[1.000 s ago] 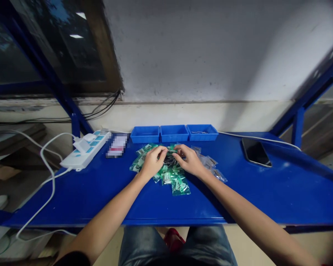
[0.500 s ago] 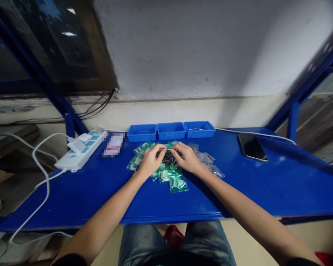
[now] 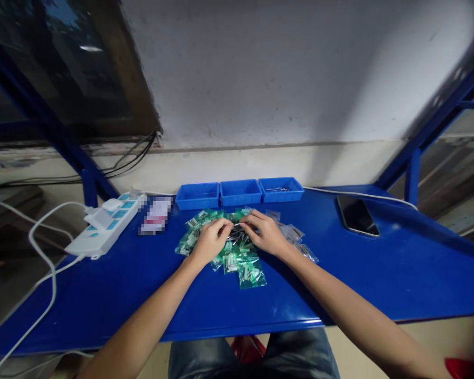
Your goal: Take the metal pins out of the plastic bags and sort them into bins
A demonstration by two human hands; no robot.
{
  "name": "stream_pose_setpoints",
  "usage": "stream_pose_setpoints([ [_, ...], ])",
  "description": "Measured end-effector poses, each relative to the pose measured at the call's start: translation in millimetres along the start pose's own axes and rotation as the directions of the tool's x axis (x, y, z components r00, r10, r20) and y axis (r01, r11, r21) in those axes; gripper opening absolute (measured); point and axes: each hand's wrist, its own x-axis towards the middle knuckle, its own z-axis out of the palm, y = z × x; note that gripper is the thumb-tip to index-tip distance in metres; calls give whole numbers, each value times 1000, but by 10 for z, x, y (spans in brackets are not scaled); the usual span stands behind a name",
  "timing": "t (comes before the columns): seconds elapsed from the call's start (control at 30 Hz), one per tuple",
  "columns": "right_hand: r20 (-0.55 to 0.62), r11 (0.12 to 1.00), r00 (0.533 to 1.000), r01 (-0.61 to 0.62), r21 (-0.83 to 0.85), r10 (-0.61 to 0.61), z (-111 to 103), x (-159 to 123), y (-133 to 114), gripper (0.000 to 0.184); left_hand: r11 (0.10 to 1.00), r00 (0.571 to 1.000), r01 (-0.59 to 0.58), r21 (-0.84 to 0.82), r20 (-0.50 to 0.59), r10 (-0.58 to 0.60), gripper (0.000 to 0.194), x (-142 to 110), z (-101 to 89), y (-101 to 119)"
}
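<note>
My left hand and my right hand meet over a pile of thin dark metal pieces in the middle of the table. Thumb and fingers are pinched together on each hand. Between the two sets of fingertips there seems to be a small thin piece, too small to name. Green plastic bags with small light parts inside lie around and under the pile. Clear plastic bags lie to the right, beside my right wrist.
Three blue bins stand in a row behind the pile; the right one holds thin metal pieces. A white power strip with plugs and cables is at the left, near a blurred-out card. A phone lies at the right.
The camera view has tilted slightly, so the table things appear a little lower. Both hands stay over the pile, fingertips still pinched, with only a small shift.
</note>
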Motion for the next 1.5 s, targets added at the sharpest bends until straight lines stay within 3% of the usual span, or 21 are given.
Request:
stream_pose_setpoints([
  [0.13,13,1000,1000,-20,12,20,-11,-3,0,15,1000,999,5,-15,43,-4,13,0,14,-4],
  [0.4,27,997,999,-40,68,38,26,-30,-27,12,999,999,-23,23,28,22,15,-8,-9,50],
  [0.5,11,997,997,-80,5,79,2,-22,-35,3,999,1000,-22,29,20,22,15,-14,2,52],
  [0.67,-24,979,989,-148,-144,146,-47,-7,-55,8,999,1000,-4,36,6,3,16,-12,3,35],
  [0.83,-3,977,985,-174,-123,175,-65,-8,-94,11,999,1000,9,34,10,-9,18,-1,-18,17],
  [1.0,93,997,994,-45,-61,51,-76,-19,-72,19,999,998,18,32,58,-20,17,-6,7,7],
  [1.13,137,997,990,36,-73,-26,-56,-19,-54,8,1000,995,10,25,100,-12,18,-8,18,23],
  [1.5,61,996,997,-32,-83,37,-6,-23,-35,18,999,999,7,-35,33,-6,7,-10,-8,104],
])
